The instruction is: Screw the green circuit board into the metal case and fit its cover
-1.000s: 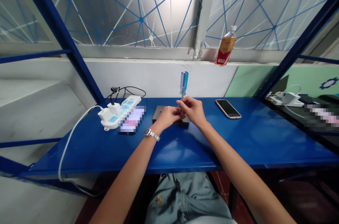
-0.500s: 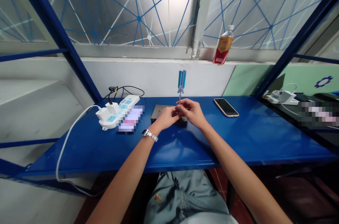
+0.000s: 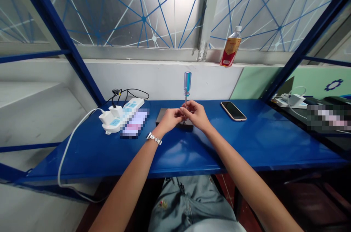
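A screwdriver [image 3: 187, 84] with a clear blue handle stands upright, handle on top. My right hand [image 3: 197, 115] pinches its metal shaft between thumb and fingers, below the handle. From the other side my left hand [image 3: 171, 118] is closed, its fingertips meeting at the lower shaft; what they grip is hidden. Under both hands a flat dark box [image 3: 161, 115] lies on the blue table [image 3: 189, 155]. The shaft's lower part shows just below the fingers, over the box. The hands cover much of the box top, so the tip's exact contact cannot be made out.
Left of the box are a phone with a blurred screen [image 3: 135, 124] and a white power strip [image 3: 111, 128] with plugs and cables. To the right lies another phone [image 3: 233, 110]. A drink bottle [image 3: 230, 47] stands on the window ledge. Blue frame posts [image 3: 290, 54] rise at both sides.
My left hand has shifted slightly up and left, and more of the shaft shows below the fingers. The screwdriver remains upright in my right hand; its handle appears slightly turned.
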Tool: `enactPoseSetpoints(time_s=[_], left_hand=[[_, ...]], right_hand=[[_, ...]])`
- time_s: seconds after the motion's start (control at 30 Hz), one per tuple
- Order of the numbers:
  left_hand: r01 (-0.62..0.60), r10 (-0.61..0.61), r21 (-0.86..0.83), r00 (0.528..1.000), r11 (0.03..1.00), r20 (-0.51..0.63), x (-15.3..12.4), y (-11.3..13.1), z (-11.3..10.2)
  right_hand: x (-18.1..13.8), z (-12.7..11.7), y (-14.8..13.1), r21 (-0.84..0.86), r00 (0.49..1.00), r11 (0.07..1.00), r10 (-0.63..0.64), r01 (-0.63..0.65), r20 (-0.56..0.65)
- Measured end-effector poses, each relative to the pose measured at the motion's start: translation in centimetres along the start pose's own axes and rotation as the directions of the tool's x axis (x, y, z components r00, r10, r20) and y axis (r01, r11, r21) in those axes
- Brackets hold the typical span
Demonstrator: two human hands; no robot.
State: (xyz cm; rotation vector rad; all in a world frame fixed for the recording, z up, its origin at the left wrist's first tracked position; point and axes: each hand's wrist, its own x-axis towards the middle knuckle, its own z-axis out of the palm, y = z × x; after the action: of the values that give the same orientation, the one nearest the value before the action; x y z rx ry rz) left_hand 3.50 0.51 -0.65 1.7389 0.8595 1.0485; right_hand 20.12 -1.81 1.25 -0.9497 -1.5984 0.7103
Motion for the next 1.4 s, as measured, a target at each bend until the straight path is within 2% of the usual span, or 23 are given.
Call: enactPoseSetpoints(time_s=[0.17, 0.33, 0.57, 0.77, 0.93, 1.07, 1.23, 1.33, 1.4], left_hand=[[0.024, -0.017, -0.071, 0.994, 0.997, 0.105, -0.2, 0.8, -0.2], [-0.006, 0.011, -0.037, 0.989, 0.999, 0.150, -0.4, 1.1, 0.0], [-0.037, 0.039, 0.037, 0.999, 0.999, -0.036, -0.3, 0.5, 0.5], [-0.041, 0.045, 0.065, 0.997, 0.997, -0.064, -0.1, 0.0, 0.4], [-0.004, 0.002, -0.045, 0.999, 0.999, -0.038, 0.0, 0.3, 0.4], [0.010, -0.011, -0.031, 1.000, 0.999, -0.001, 0.0, 0.4, 0.2], [-0.004, 0.007, -0.029, 0.995, 1.000, 0.099, -0.1, 0.8, -0.5], [0.009, -0.002, -0.046, 0.991, 0.999, 0.134, -0.2, 0.9, -0.4], [0.017, -0.010, -0.069, 0.995, 0.998, 0.102, -0.2, 0.7, -0.1]], right_hand=[[-0.1, -0.4, -0.1, 0.069, 0.995, 0.997, 0.012, -0.019, 0.100], [-0.3, -0.6, -0.1, 0.086, 0.997, 0.996, 0.013, -0.019, 0.070], [-0.2, -0.4, -0.1, 0.009, 0.999, 0.999, -0.031, 0.031, -0.014], [0.0, 0.1, 0.3, -0.026, 0.994, 0.999, -0.048, 0.046, -0.097], [0.1, 0.3, 0.1, -0.064, 0.989, 0.997, -0.055, 0.047, -0.139], [0.2, -0.1, -0.1, -0.068, 0.998, 0.996, -0.063, 0.062, -0.009], [0.2, -1.0, -0.3, 0.049, 0.987, 0.998, -0.033, 0.026, 0.154], [0.1, -1.0, -0.4, 0.062, 0.991, 0.998, -0.013, 0.005, 0.130], [0.0, -0.8, -0.4, 0.031, 0.997, 0.999, -0.029, 0.027, 0.067]])
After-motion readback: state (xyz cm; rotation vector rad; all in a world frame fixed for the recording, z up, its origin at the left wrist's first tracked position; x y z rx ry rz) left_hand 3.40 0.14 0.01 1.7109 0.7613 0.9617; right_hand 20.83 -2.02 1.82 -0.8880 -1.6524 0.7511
